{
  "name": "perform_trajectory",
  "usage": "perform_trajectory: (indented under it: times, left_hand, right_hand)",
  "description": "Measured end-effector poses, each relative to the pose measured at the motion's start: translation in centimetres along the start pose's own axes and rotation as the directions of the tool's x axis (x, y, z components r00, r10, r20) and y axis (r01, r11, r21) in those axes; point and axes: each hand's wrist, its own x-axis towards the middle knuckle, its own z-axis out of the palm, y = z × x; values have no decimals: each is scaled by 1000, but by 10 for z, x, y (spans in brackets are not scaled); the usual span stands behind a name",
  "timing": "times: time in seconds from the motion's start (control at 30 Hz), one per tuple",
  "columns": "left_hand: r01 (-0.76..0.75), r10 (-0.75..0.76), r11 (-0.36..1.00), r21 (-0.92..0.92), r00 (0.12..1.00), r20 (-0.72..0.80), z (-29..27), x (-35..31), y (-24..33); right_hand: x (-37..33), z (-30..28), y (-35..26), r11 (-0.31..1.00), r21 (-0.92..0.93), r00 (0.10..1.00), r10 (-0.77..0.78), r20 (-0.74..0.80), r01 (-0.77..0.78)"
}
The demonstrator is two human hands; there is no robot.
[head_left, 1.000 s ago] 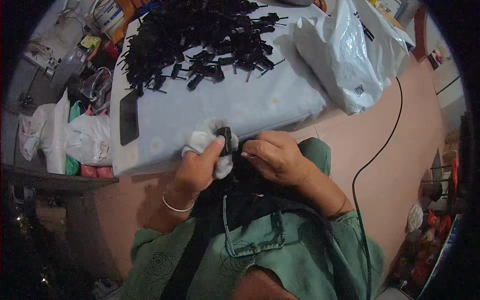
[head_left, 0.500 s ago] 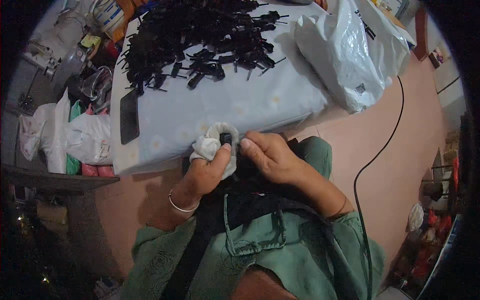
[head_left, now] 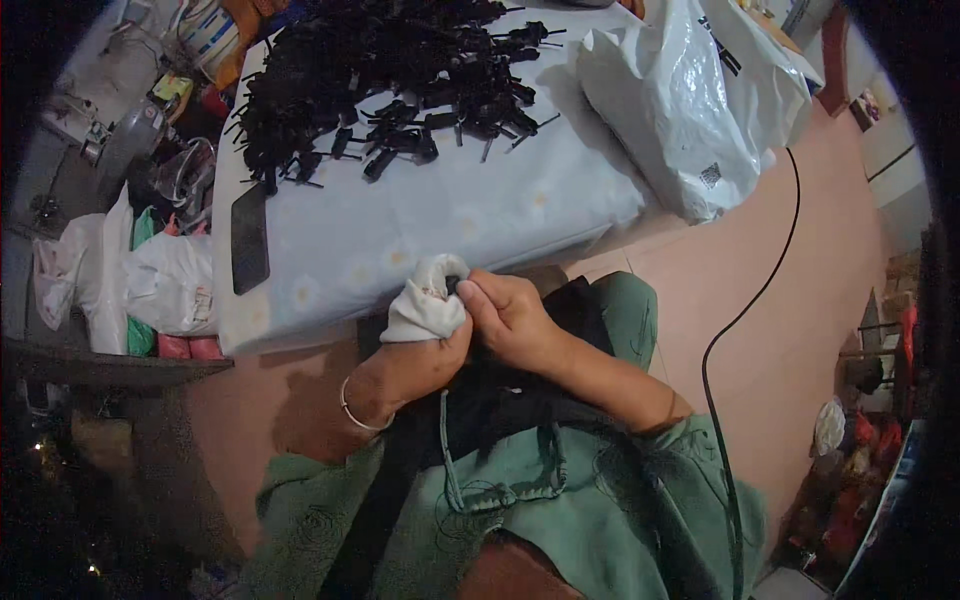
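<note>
Over my lap, just off the table's near edge, my left hand (head_left: 425,362) is closed around a bunched white cloth (head_left: 422,312). A small black part (head_left: 452,285) pokes out of the cloth's fold, mostly hidden by cloth and fingers. My right hand (head_left: 517,318) presses close against the left, thumb and curled fingers pinching the black part. Farther back on the table lies a large heap of similar-looking black plastic pieces (head_left: 330,90), many with thin stems sticking out. Several of them lie loose at the heap's near side.
The table (head_left: 450,215) has a pale flowered cover. A dark flat rectangular object (head_left: 249,242) rests at its left edge, and a large white plastic bag (head_left: 690,120) stands at the right. More bags (head_left: 172,280) sit on a left shelf. A black cable (head_left: 745,310) crosses the floor.
My left hand has turned, folding the cloth over more of the black part. My right hand has moved left and now meets the part and the left hand.
</note>
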Motion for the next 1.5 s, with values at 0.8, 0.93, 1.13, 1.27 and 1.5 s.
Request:
perform_trajectory:
  times: [0.8,0.93,1.13,1.27,1.5]
  left_hand:
    - [564,-527,468,-680,796,297,-19,-10,8]
    - [518,-466,618,-591,847,255,-21,-9,9]
    - [515,-479,498,-697,834,275,-17,-14,6]
    - [534,-471,550,-642,833,289,-23,-10,14]
    - [469,-439,811,-350,883,167,-25,-11,20]
  right_hand:
    - [-1,-27,-25,983,64,943,148,297,-174]
    - [1,-26,-21,967,108,910,175,376,-230]
    - [-1,-22,-18,939,181,885,195,423,-294]
    - [1,-25,-23,943,146,875,209,438,-298]
    - [-2,-18,-21,927,228,906,199,374,-298]
